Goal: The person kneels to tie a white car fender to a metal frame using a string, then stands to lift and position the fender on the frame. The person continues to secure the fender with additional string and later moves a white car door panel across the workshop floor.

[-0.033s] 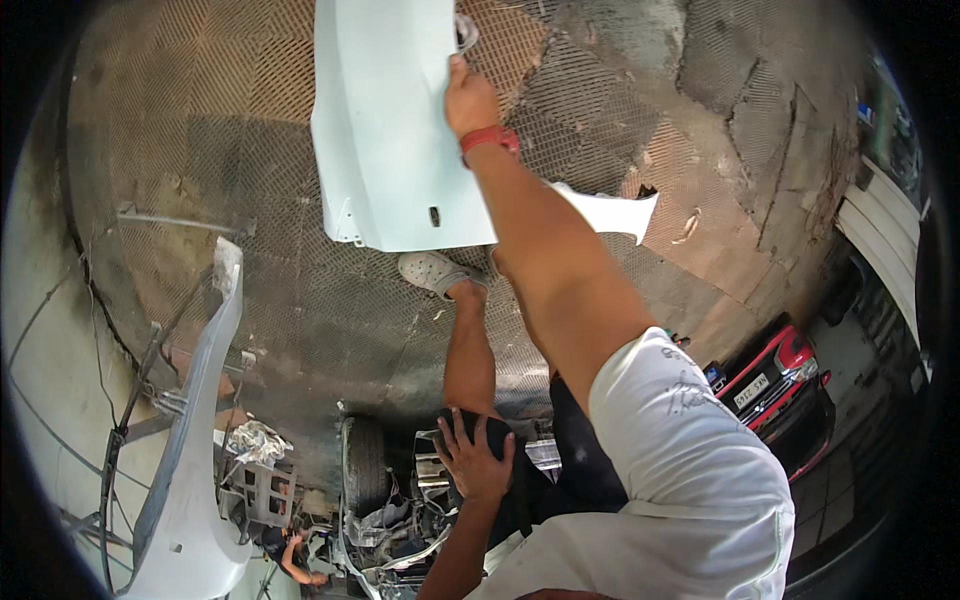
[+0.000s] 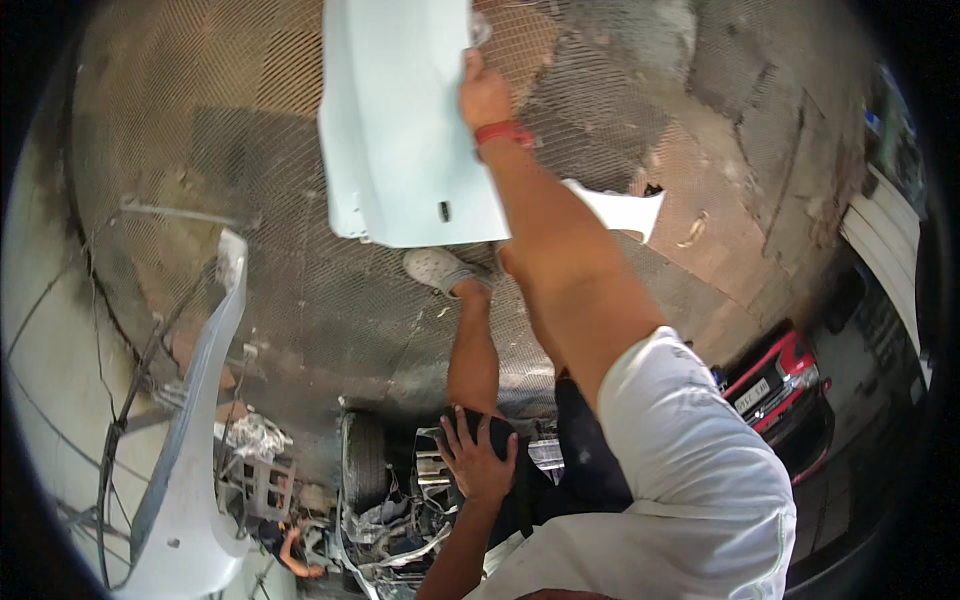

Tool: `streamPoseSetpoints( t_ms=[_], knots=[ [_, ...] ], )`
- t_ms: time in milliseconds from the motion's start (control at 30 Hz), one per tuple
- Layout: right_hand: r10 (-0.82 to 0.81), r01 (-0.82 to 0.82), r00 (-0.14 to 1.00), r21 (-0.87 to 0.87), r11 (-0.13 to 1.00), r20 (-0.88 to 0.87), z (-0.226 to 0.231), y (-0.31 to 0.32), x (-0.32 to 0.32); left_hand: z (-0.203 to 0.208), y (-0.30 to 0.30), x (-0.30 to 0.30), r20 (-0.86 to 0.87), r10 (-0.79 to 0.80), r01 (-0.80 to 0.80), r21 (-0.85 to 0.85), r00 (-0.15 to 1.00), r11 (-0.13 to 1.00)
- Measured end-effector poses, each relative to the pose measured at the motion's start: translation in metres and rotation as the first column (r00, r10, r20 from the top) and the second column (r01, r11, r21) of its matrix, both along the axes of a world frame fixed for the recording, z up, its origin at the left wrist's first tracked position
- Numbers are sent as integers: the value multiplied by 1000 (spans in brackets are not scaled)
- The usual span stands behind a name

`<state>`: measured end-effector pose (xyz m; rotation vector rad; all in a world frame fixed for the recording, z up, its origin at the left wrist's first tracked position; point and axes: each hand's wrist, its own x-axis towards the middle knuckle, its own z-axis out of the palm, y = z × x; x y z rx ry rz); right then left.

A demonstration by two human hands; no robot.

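A pale blue-white car fender (image 2: 400, 120) fills the upper middle of the view, its narrow tip reaching out to the right. My right hand (image 2: 487, 98), with a red band at the wrist, is closed at the fender's right edge. The thumb points up along that edge, and the other fingers are mostly hidden. Some whitish, clear-looking material (image 2: 481, 30) shows just past the thumb. Lower down, my left hand (image 2: 480, 455) lies flat with fingers spread on my dark-clothed knee, holding nothing.
A second, grey-white fender (image 2: 195, 480) stands at the left by a stand and cables. Below are a car's exposed front parts (image 2: 400, 520) and tire (image 2: 364, 465), with another person's arm (image 2: 292, 552) nearby. A red car (image 2: 775, 370) stands right. Worn patterned matting (image 2: 240, 160) covers the floor.
The fender and my right hand sit slightly farther right in the picture, as does much of the background. My right hand stays at the fender's edge; my left hand remains on the knee.
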<state>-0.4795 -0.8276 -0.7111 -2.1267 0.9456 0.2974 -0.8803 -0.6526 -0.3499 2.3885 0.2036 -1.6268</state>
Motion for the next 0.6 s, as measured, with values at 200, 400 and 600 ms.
streamPoseSetpoints(
  t_ms=[200,400,600],
  knots=[
    [-1,-10,989,73,997,148,-47,-53,1,-14,14,7,-50,-17,16,-6,999,1000],
    [50,-36,985,91,995,-163,-77,-74,15,-9,1,-1,-43,72,-72,8,996,997],
    [365,-367,928,-4,930,-69,-72,-148,-9,-5,5,-3,25,48,-47,-39,999,998]
  ],
)
